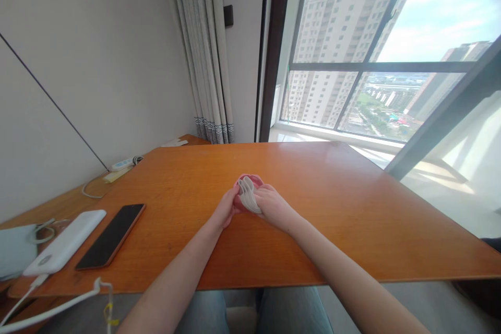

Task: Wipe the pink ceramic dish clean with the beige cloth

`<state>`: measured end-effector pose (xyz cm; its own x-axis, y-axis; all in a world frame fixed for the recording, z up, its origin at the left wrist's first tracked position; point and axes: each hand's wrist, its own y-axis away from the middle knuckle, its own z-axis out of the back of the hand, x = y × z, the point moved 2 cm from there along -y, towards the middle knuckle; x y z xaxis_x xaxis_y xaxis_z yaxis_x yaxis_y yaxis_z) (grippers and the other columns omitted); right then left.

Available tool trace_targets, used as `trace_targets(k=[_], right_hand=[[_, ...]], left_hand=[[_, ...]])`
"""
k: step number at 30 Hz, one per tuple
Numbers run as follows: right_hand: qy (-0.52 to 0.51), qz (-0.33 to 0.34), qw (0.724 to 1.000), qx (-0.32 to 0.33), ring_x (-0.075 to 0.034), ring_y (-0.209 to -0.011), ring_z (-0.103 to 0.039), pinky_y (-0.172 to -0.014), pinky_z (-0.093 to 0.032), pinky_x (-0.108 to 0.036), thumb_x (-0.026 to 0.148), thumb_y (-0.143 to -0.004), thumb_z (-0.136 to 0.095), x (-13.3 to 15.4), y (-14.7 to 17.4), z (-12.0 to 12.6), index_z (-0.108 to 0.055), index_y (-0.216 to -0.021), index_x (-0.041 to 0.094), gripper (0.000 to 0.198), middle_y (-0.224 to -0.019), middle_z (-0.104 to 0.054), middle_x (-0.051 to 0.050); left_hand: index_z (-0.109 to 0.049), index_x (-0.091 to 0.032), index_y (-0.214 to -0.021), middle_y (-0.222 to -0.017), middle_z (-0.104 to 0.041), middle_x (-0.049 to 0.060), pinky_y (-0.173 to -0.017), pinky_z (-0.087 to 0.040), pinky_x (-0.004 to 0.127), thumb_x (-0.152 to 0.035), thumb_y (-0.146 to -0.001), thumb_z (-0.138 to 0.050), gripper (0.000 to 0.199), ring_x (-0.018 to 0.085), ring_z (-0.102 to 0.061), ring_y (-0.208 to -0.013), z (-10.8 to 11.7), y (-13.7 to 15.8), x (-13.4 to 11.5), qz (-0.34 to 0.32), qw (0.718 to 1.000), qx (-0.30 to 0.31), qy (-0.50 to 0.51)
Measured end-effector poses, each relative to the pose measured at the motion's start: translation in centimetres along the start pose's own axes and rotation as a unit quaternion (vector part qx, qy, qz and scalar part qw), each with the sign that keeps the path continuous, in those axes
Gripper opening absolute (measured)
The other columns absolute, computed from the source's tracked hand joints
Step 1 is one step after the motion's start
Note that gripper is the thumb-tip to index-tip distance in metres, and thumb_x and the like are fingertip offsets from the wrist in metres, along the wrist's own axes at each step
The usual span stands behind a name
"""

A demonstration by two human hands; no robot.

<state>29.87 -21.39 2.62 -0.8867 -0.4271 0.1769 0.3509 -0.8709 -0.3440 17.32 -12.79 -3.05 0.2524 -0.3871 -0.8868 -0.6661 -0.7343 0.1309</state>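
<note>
Head view: both hands meet at the middle of the orange wooden surface [332, 209], with a small bundle of cloth [248, 193] between them. The left hand [228, 209] cups the bundle's pink side from the left, fingers curled against it, and the right hand [274, 206] presses in from the right, fingers closed over the pale grey ribbed part. The bundle sits just ahead of the fingertips, resting on the surface and touching both hands. There is one bundle, showing one pink layer and one grey layer; whether it is one piece or two I cannot tell. Well to the left of the left hand lie one dark phone [110, 236], face up, and one white power bank [64, 242] just beside it, with a white cable [50, 310] running off the near edge. Farther left and ahead lies one white power strip [122, 164] near the wall. Nothing lies between the hands and the bundle.
</note>
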Motion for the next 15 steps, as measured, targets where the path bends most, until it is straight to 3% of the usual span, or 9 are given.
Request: trace_targets(k=[6, 15], right_hand=[[-0.006, 0.024, 1.0, -0.017, -0.018, -0.093, -0.057, -0.091, -0.03, -0.032, 0.025, -0.085, -0.053, 0.1, 0.0, 0.6, -0.062, -0.096, 0.022, 0.015, -0.091, -0.068, -0.005], [-0.012, 0.039, 0.999, 0.014, -0.017, -0.089, -0.057, -0.088, -0.033, -0.03, 0.022, -0.084, -0.053, 0.7, 0.8, 1.6, -0.063, -0.092, 0.021, 0.013, -0.089, -0.067, -0.005]], left_hand=[[-0.055, -0.022, -0.125, -0.119, -0.062, 0.011, -0.063, -0.053, 0.028, -0.051, -0.081, -0.055, 0.053, 0.022, -0.065, -0.089, 0.2, 0.4, -1.1, 0.026, 0.999, 0.012, -0.021], [-0.058, -0.017, -0.122, -0.107, -0.067, 0.015, -0.06, -0.053, 0.03, -0.05, -0.083, -0.052, 0.052, 0.021, -0.065, -0.077, 1.0, 0.3, -0.8, 0.088, 0.994, 0.057, -0.038]])
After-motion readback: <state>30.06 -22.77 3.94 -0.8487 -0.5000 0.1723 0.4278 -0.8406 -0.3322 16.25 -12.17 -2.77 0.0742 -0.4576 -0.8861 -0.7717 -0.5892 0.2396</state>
